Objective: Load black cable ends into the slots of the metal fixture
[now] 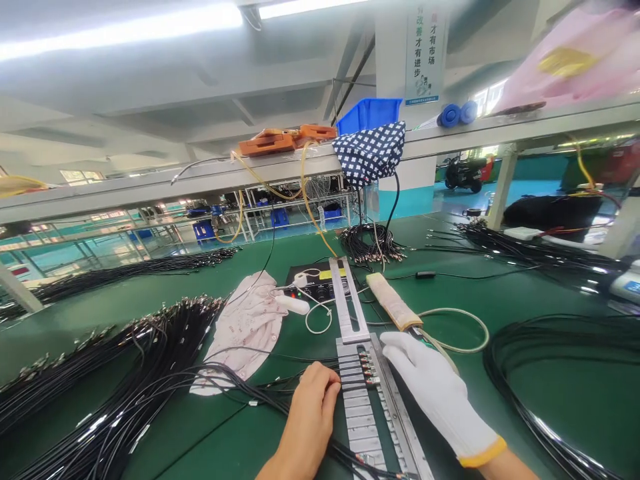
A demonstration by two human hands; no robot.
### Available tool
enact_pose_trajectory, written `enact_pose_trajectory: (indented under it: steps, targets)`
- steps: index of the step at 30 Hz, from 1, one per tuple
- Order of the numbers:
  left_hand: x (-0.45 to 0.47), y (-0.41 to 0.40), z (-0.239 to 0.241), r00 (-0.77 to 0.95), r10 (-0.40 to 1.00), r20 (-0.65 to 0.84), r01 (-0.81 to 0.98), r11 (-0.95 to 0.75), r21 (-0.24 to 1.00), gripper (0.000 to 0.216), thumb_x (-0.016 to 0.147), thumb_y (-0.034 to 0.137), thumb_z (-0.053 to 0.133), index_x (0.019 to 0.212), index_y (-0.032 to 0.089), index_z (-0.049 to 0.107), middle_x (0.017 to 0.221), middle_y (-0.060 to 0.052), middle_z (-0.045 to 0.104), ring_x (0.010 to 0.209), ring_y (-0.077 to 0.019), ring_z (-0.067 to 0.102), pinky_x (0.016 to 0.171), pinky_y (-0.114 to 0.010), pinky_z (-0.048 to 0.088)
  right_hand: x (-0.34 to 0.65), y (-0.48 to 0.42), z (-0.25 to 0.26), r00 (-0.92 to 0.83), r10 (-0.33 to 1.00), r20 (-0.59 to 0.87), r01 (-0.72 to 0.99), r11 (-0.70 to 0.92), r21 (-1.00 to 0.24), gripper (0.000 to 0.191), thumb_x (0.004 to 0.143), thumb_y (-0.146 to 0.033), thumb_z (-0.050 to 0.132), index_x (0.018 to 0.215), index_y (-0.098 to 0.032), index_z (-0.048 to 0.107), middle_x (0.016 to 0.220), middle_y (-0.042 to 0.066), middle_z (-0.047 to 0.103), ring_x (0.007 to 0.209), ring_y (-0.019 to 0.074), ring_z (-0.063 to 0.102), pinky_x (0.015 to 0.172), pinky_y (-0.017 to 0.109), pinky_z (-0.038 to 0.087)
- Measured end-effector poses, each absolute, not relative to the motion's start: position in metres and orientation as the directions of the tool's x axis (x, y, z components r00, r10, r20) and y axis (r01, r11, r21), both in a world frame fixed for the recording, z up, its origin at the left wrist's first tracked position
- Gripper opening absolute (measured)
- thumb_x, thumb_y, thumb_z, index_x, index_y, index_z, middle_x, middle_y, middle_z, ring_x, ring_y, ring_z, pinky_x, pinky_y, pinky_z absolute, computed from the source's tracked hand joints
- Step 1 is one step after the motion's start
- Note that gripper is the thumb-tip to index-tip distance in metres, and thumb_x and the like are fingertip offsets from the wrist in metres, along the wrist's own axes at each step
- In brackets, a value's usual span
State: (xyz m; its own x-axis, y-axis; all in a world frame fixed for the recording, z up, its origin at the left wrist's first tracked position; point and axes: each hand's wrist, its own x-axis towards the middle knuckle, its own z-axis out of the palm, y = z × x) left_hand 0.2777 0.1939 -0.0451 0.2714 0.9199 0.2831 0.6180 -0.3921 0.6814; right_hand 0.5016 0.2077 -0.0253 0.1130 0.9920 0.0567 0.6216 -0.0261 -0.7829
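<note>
My bare left hand [311,410] is at the left edge of a slotted metal fixture [361,421], its thumb and fingers pinched on a black cable [353,385]. Several black cables lie side by side in the slots, their metal connectors [367,367] toward the fixture's right rail. More cables run under and beside my left wrist. My right hand [430,387], in a white glove with a yellow cuff, is at the right side of that rail with its fingers drawn together. Whatever its fingertips may hold is hidden. Just beyond it lies a beige padded handle [395,303] with a pale cord.
Thick bundles of black cable [165,340] spread over the green table at left. Coiled cables [520,387] lie at right. A pink cloth [250,327] sits near a black control box [313,283]. Overhead, a shelf [280,167] carries orange tools and a blue bin [367,115].
</note>
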Motion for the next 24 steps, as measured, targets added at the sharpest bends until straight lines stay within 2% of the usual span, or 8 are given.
enact_pose_trajectory:
  steps: [2,6,11,19,24]
  targets:
    - [0.278,0.196,-0.050,0.287,0.900,0.329,0.616,-0.436,0.656,0.034,0.098,0.036,0.031,0.088,0.013,0.055,0.092,-0.009,0.051,0.089,-0.0204,0.045,0.082,-0.036,0.034,0.501,0.205,-0.017,0.150,0.989,-0.002,0.621,-0.096,-0.778,0.032,0.096,-0.043,0.039,0.118,-0.037,0.061,0.124,-0.016,0.057,0.118,0.0110,0.051,0.107,0.029,0.034]
    - [0.277,0.200,-0.057,0.286,0.876,0.389,0.618,-0.479,0.623,0.033,0.100,0.032,0.032,0.089,0.014,0.057,0.092,-0.008,0.051,0.089,-0.0197,0.044,0.081,-0.036,0.035,0.496,0.200,-0.008,0.111,0.994,0.011,0.640,-0.063,-0.766,0.033,0.099,-0.035,0.037,0.119,-0.031,0.062,0.124,-0.013,0.058,0.116,0.0107,0.052,0.106,0.025,0.034]
    - [0.278,0.203,-0.057,0.311,0.840,0.444,0.632,-0.532,0.563,0.033,0.100,0.028,0.031,0.088,0.013,0.058,0.090,-0.009,0.051,0.086,-0.0194,0.043,0.078,-0.035,0.034,0.497,0.199,-0.010,0.096,0.995,-0.001,0.653,-0.064,-0.755,0.032,0.101,-0.032,0.037,0.122,-0.032,0.062,0.125,-0.012,0.057,0.118,0.0114,0.051,0.106,0.027,0.035]
    - [0.283,0.204,-0.050,0.347,0.874,0.340,0.704,-0.482,0.521,0.035,0.101,0.023,0.027,0.090,0.010,0.057,0.096,-0.011,0.050,0.090,-0.0211,0.042,0.083,-0.039,0.035,0.499,0.205,-0.027,0.028,0.992,0.120,0.611,0.078,-0.788,0.046,0.091,-0.050,0.030,0.116,-0.030,0.063,0.124,-0.007,0.058,0.117,0.0172,0.052,0.107,0.035,0.036]
    - [0.284,0.204,-0.046,0.322,0.912,0.255,0.691,-0.410,0.595,0.033,0.099,0.024,0.029,0.089,0.009,0.057,0.095,-0.012,0.052,0.092,-0.0215,0.046,0.085,-0.039,0.035,0.497,0.205,-0.027,0.008,0.991,0.136,0.605,0.104,-0.790,0.047,0.088,-0.053,0.030,0.112,-0.031,0.064,0.121,-0.009,0.060,0.114,0.0160,0.054,0.104,0.033,0.038]
